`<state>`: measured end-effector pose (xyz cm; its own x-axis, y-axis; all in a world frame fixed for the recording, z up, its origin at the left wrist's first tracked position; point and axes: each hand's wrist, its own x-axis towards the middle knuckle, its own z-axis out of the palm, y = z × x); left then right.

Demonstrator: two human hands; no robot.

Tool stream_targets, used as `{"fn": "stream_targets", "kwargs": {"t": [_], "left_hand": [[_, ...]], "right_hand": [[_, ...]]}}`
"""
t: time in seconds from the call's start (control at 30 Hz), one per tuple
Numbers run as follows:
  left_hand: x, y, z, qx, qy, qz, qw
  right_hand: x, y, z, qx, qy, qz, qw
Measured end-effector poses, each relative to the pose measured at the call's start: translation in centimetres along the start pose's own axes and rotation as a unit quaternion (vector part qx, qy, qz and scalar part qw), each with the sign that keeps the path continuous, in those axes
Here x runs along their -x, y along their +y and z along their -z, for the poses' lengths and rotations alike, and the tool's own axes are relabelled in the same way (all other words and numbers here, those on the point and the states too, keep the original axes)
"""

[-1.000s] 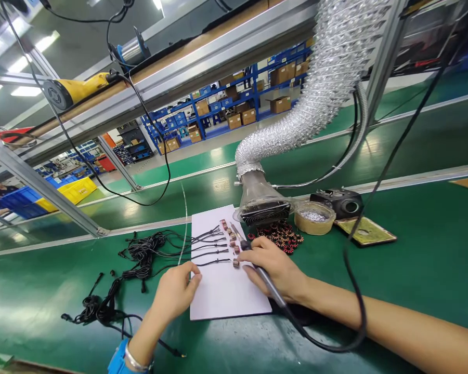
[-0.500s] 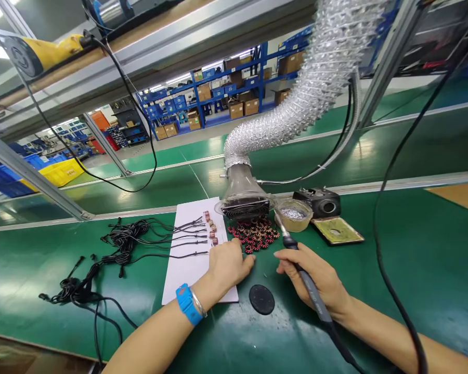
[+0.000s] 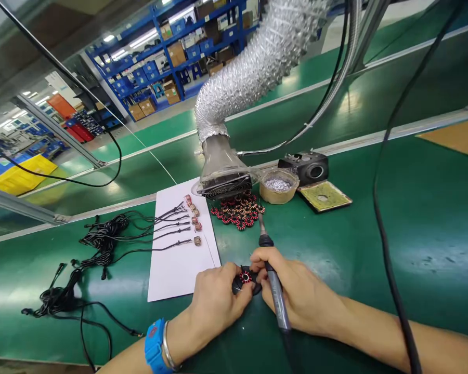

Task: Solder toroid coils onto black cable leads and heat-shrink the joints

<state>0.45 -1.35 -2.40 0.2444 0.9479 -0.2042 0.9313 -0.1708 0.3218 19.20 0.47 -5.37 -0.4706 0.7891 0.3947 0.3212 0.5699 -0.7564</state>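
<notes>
My left hand and my right hand meet over a small black round pad on the green table. A red coil sits on the pad, pinched between fingers of both hands. My right hand also grips a soldering iron, tip pointing away toward a pile of red coils. Left of the hands lies a white sheet with black cables and small brown parts lined up on it.
A silver fume hose with a clear hood hangs over the coil pile. Behind it stand a round tub of solder bits, a black iron holder and a yellow sponge pad. A black cord crosses the right side.
My left hand left the white sheet and came to the black pad with a red coil. My right hand drew the iron back and closed in on the same coil. The view tilted down.
</notes>
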Motion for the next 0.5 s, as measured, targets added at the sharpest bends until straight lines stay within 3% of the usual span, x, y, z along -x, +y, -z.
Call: {"fn": "stream_targets", "kwargs": {"t": [0.37,0.5], "left_hand": [[-0.02,-0.42,-0.06,0.055,-0.014,0.015,0.998],[-0.42,-0.46,0.62,0.093,-0.028,-0.017,0.995]], "right_hand": [[-0.18,0.26,0.65,-0.023,-0.068,-0.039,0.997],[-0.29,0.29,0.66,-0.018,-0.075,-0.032,0.997]]}}
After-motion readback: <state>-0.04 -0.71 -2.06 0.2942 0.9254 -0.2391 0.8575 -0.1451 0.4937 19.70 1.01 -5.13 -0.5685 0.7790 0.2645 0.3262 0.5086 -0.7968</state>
